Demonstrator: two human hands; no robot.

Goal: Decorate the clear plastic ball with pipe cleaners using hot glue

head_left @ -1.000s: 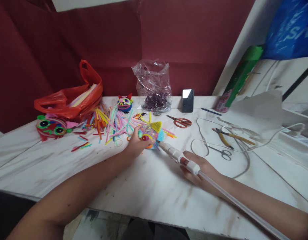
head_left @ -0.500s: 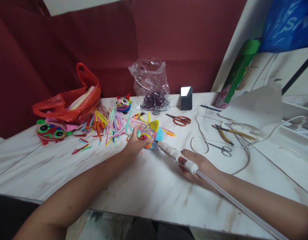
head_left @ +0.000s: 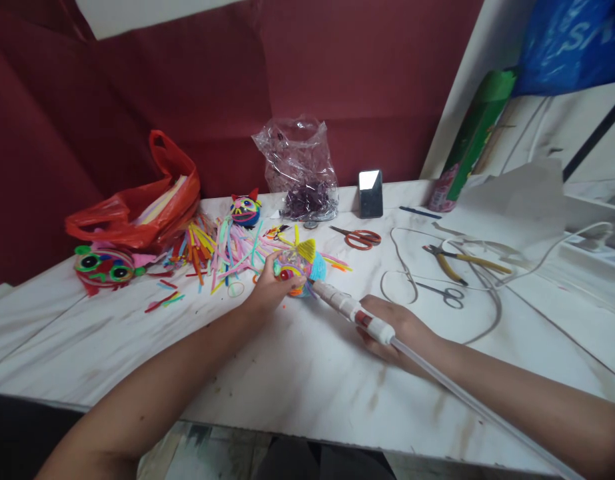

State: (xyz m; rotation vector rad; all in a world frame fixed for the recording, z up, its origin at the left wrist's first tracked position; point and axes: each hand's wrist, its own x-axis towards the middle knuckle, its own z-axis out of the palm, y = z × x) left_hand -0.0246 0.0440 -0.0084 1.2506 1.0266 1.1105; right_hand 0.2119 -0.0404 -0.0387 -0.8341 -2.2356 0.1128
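Observation:
My left hand (head_left: 273, 280) is closed around a small colourful pipe-cleaner figure (head_left: 307, 269) with a yellow ear, a red eye and a light blue side. In my right hand (head_left: 394, 327) is a white hot glue gun (head_left: 344, 305), its nozzle pointing left at the figure's lower right side. Whether the nozzle touches it I cannot tell. A long clear glue stick (head_left: 452, 387) sticks out of the gun's back and runs past my right forearm. My right fingers are partly hidden behind the gun.
Pipe cleaners (head_left: 232, 257) lie behind my left hand, near two finished-looking figures (head_left: 107, 267) and a red plastic bag (head_left: 137, 210). Farther back are a clear bag (head_left: 307, 173) and a phone (head_left: 370, 193). Orange-handled scissors (head_left: 360, 238), pliers (head_left: 452, 262), small scissors (head_left: 447, 295) and a cable (head_left: 397, 247) lie rightward.
The view has shifted very slightly. Both hands keep the figure and the glue gun in nearly the same place, the nozzle still at the figure's side.

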